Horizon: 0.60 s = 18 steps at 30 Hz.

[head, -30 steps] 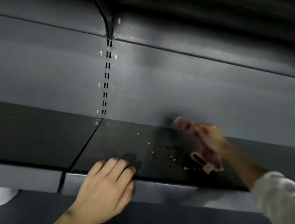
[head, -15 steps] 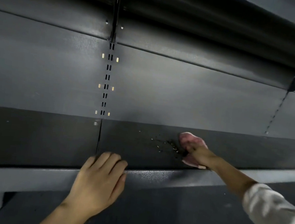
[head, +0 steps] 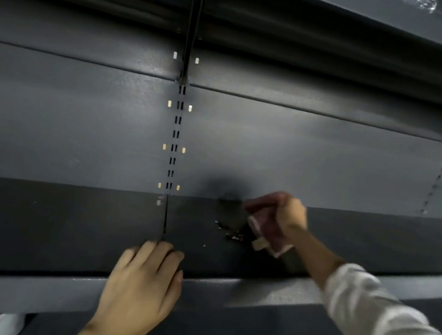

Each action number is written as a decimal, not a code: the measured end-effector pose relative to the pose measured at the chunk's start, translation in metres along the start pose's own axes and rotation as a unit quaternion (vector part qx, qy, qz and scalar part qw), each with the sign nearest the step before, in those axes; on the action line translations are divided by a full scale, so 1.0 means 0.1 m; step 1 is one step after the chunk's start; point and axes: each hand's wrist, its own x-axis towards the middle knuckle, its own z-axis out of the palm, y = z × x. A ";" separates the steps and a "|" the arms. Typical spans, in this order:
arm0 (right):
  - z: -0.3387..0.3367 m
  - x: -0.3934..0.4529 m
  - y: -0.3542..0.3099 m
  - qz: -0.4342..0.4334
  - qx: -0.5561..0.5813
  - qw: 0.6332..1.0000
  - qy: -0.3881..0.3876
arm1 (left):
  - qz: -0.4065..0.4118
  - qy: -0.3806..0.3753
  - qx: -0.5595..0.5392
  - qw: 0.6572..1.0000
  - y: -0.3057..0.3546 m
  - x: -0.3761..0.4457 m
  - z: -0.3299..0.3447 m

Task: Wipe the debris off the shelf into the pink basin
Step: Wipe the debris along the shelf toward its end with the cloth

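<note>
- Step in hand: gathering the debris on the shelf with a cloth. By my reading, this goes best with the cloth kept flat to the surface and drawn toward the front lip in one slow pass, so the bits stay bunched rather than scatter.
- Right hand: closed around a pink cloth, held low over the back of the shelf, just right of the debris. Whether the cloth is pressed down or lifted I cannot tell; the frame is blurred there.
- Left hand: empty, fingers together and laid flat over the front lip, bracing near the seam between shelf panels.
- Debris: a small cluster of pale crumbs on dark metal, touching or just beside the cloth's left edge; one stray fleck sits a little nearer the front.
- Pink basin: not in view; it needs to sit under the lip before the last pull.
- Risk: crumbs slipping into the panel seam.
</note>
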 end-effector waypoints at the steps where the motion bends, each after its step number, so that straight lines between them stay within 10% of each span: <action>1: -0.14 0.09 0.10 0.007 -0.022 1.000 0.012 | 0.003 0.001 0.002 1.000 -0.01 -0.01 0.01; 5: -0.37 0.29 0.58 0.001 -0.230 0.973 0.034 | 0.017 0.009 0.008 1.000 0.00 -0.02 0.07; 12: 0.38 0.13 0.26 -0.086 -0.061 0.994 -0.010 | 0.023 0.012 0.026 0.999 0.04 -0.01 0.10; 18: 1.35 -0.37 -0.40 -0.092 -0.178 0.974 -0.105 | 0.012 -0.009 0.028 0.999 0.08 0.01 0.07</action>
